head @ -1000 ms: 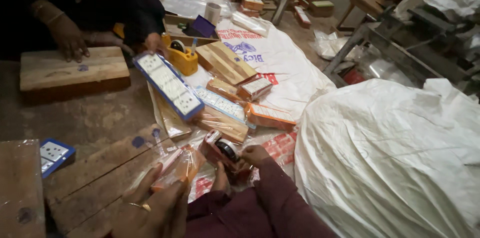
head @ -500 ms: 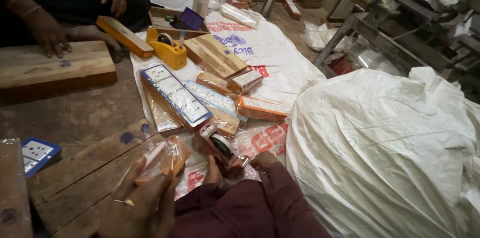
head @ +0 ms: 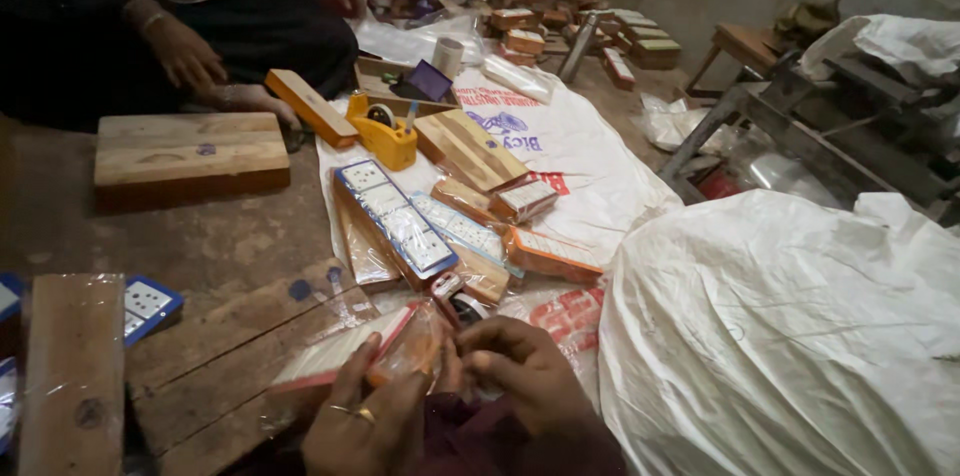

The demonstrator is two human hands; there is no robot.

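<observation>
Head camera, looking down, close, dim

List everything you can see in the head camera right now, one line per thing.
wrapped strip: one, white and orange in clear plastic, held in both hands
tape dispenser: one, yellow, on the white sheet
wooden blocks: several, brown, on the floor left
long blue-edged pack: one, white sockets, centre of sheet
small orange boxes: several, on the sheet
white sack: one, bulky, right
other person: one, seated top left
left hand: ringed, gripping the strip
right hand: pinching the strip's plastic end
</observation>
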